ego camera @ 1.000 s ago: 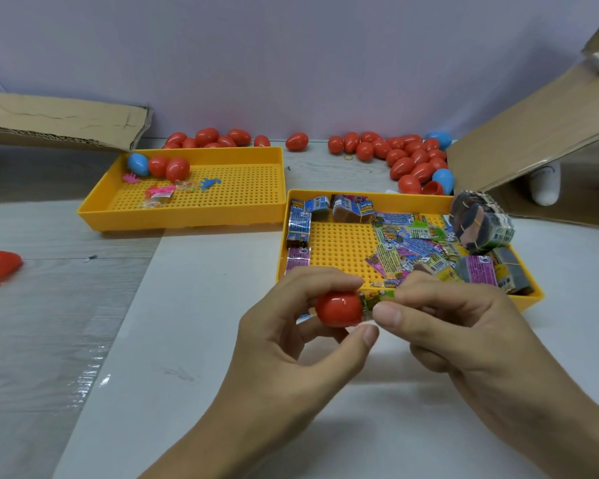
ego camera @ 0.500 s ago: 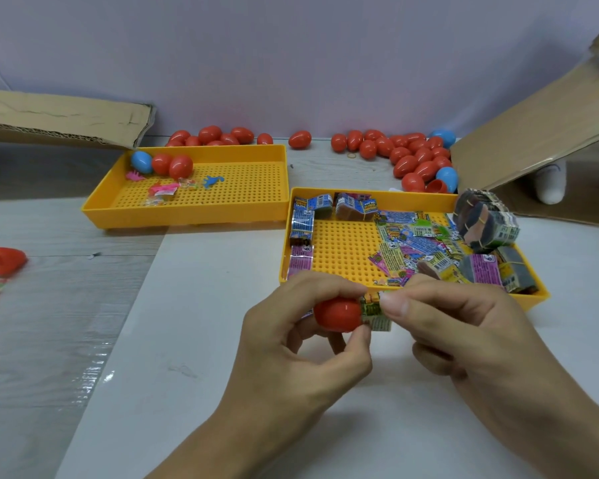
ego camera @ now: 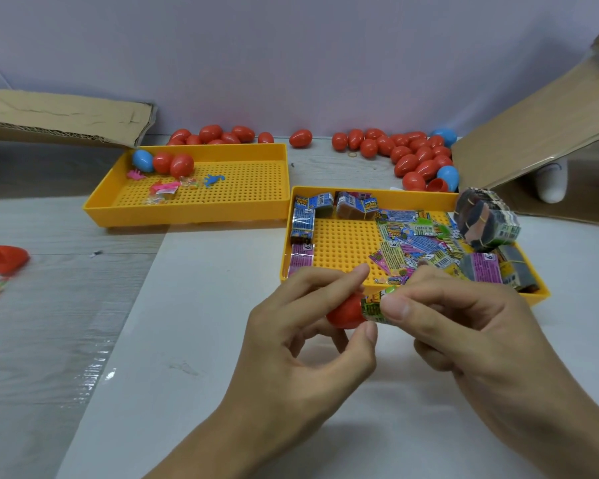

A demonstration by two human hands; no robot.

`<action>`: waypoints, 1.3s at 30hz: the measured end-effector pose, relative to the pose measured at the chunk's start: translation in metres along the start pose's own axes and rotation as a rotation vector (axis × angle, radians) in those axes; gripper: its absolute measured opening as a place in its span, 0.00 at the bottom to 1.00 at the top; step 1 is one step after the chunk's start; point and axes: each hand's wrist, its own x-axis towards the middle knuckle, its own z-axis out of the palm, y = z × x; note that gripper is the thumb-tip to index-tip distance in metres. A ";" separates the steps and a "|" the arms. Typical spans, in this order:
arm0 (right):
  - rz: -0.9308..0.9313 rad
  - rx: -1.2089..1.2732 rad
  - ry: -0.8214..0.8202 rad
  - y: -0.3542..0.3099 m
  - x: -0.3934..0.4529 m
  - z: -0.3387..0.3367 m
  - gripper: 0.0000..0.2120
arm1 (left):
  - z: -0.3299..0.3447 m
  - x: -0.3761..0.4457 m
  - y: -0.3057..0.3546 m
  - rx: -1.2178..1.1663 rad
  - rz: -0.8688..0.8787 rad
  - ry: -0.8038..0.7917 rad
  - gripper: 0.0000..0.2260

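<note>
Both hands meet low over the white desk [ego camera: 204,305], just in front of the near tray [ego camera: 395,194]. The left hand [ego camera: 301,344] grips a red egg [ego camera: 343,314], its fingers [ego camera: 329,281] curled over the top and the thumb pressing from beneath, so the egg shows between them. The right hand [ego camera: 464,333] pinches a rolled leaflet [ego camera: 372,307] between thumb and forefinger. The roll's end butts against the egg's right side, touching it; whether it goes inside I cannot tell. More leaflets and small packets lie in the near tray. The far tray [ego camera: 187,214] holds three eggs and tiny toys, and loose eggs [ego camera: 419,157] lie along the wall.
</note>
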 end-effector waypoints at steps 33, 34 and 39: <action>0.387 0.226 0.107 -0.009 0.005 0.001 0.10 | -0.003 0.006 -0.004 0.279 0.122 0.045 0.08; 0.410 0.253 0.073 -0.009 0.005 0.000 0.11 | 0.000 0.004 0.000 0.295 0.162 0.054 0.10; 0.507 0.330 0.004 -0.009 0.006 -0.003 0.14 | 0.003 -0.009 -0.001 0.249 0.206 0.045 0.13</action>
